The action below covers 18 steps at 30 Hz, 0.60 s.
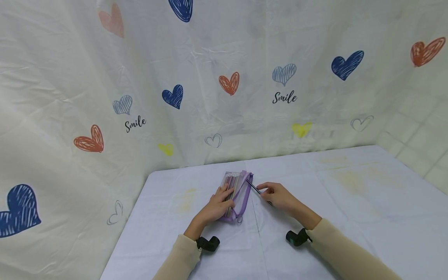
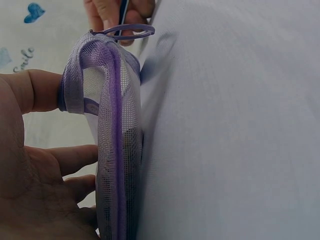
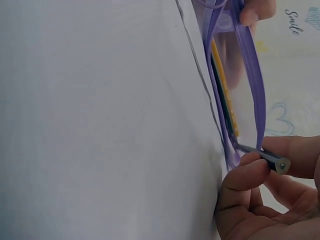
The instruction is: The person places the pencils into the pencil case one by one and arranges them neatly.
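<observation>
A clear and purple mesh pencil case (image 1: 241,198) lies on the white-covered table, its zipped mouth gaping towards the right. My left hand (image 1: 218,204) rests on top of it with fingers spread and fairly straight. The left thumb (image 2: 42,90) touches the raised purple edge of the mouth. Between thumb and fingers, my right hand (image 1: 276,194) pinches a dark pencil (image 3: 275,162). That pencil slants into the mouth of the case, its far end at the opening. Inside, a yellow pencil (image 3: 225,87) and a dark green one show, with several more under the clear top.
A white cloth (image 1: 308,210) with faint yellowish stains covers the table. Behind it hangs a pale curtain (image 1: 252,116) printed with hearts and "Smile". A purple loop (image 2: 135,31) sticks out from the end of the case. Black wrist cameras (image 1: 209,244) sit on both wrists.
</observation>
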Each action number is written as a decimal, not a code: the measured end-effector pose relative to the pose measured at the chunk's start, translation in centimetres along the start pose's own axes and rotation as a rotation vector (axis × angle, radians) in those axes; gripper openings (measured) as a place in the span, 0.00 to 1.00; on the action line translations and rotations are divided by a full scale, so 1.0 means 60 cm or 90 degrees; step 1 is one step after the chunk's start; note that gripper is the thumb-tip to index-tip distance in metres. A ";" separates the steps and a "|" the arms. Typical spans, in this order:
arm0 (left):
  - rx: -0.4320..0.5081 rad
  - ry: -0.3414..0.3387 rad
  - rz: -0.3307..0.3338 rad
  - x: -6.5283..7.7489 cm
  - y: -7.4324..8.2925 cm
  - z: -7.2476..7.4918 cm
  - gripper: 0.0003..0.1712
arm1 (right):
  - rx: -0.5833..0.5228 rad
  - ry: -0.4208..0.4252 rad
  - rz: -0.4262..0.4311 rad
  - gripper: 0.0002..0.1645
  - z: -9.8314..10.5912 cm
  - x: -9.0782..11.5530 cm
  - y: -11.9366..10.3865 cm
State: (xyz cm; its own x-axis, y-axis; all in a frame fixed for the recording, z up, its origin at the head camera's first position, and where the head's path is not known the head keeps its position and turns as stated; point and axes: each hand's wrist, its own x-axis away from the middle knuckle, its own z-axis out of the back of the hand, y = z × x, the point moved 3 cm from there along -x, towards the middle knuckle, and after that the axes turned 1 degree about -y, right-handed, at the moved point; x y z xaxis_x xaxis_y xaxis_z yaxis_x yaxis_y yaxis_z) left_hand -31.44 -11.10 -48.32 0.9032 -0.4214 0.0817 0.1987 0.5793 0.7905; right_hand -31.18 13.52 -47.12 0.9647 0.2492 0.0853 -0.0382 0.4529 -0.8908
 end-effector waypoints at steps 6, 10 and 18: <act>-0.003 0.001 -0.004 -0.001 0.000 0.000 0.42 | -0.022 -0.003 -0.020 0.22 -0.015 -0.007 -0.002; -0.002 0.001 -0.004 -0.001 0.002 0.001 0.42 | -0.045 -0.010 -0.043 0.23 -0.028 -0.012 -0.004; -0.012 0.000 0.000 -0.002 -0.001 0.002 0.42 | -0.095 -0.026 -0.046 0.26 -0.057 -0.023 -0.017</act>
State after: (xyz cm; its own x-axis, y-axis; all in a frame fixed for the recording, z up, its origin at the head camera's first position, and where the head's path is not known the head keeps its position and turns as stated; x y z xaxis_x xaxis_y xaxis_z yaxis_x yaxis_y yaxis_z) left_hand -31.61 -11.14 -48.31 0.9030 -0.4218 0.0819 0.2060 0.5924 0.7789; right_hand -31.59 9.75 -47.85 0.9521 0.2564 0.1666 0.0725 0.3399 -0.9377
